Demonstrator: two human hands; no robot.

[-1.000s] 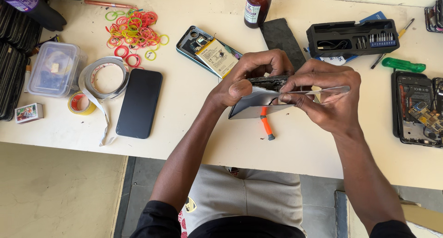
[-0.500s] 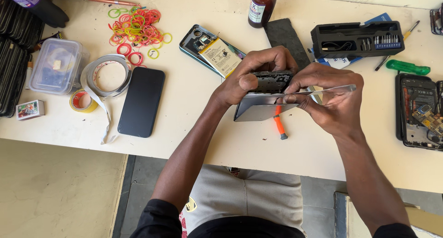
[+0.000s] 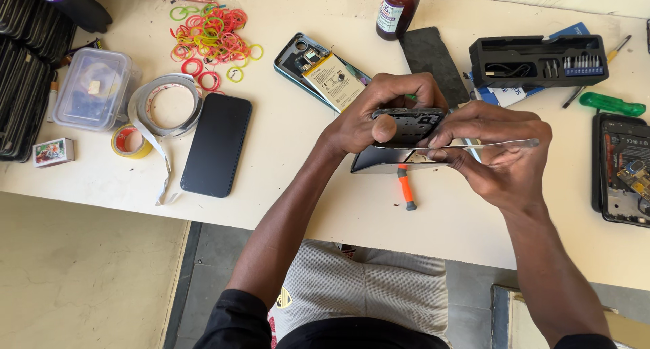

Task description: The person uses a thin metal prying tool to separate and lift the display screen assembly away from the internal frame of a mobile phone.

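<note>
Seen from above, over a pale table (image 3: pixel 284 173). Held at the centre, lifted off the table: an opened phone (image 3: pixel 396 142) — a thin, rigid slab, probably light, its dark glass face likely fragile and slick, so best gripped along the edges rather than pressed flat. Clasped around its left end, the left hand (image 3: pixel 369 115), thumb pinning the exposed inner frame, fingers curled over the far edge. Closed on a thin metal pry blade (image 3: pixel 487 144), the right hand (image 3: pixel 497 153), pinching it flat against the phone's right end, tip jutting out rightward. Just below both hands, on the table, a small orange-handled screwdriver (image 3: pixel 406 186). Well left of the left hand, a black phone (image 3: pixel 217 144) lying face down beside a tape roll (image 3: pixel 166 105).
</note>
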